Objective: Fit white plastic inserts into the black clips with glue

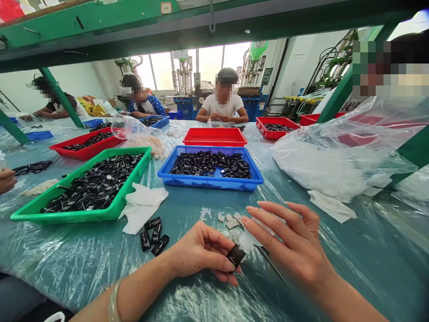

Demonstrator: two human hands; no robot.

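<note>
My left hand (204, 252) pinches a small black plastic piece (236, 255) between thumb and fingers. To its right, my right hand (295, 243) is spread out with its fingers extended and nothing visible gripped in them. A thin dark metal tool (273, 264) slants below the right hand, partly hidden by it; whether it touches the hand I cannot tell. Beside the fingers is a translucent white item (247, 240), mostly covered. Small white pads (231, 222) and tiny white bits (205, 213) lie just beyond my hands. Several black pieces (156, 235) sit left of my left hand.
A green tray (80, 217) and a blue tray (209, 181) hold many black pieces; a red tray (214, 137) stands behind. White cloths (145, 203) and a large plastic bag (321, 165) flank the work area. Green posts and an overhead shelf (134, 27) frame it. Co-workers sit around the plastic-covered table.
</note>
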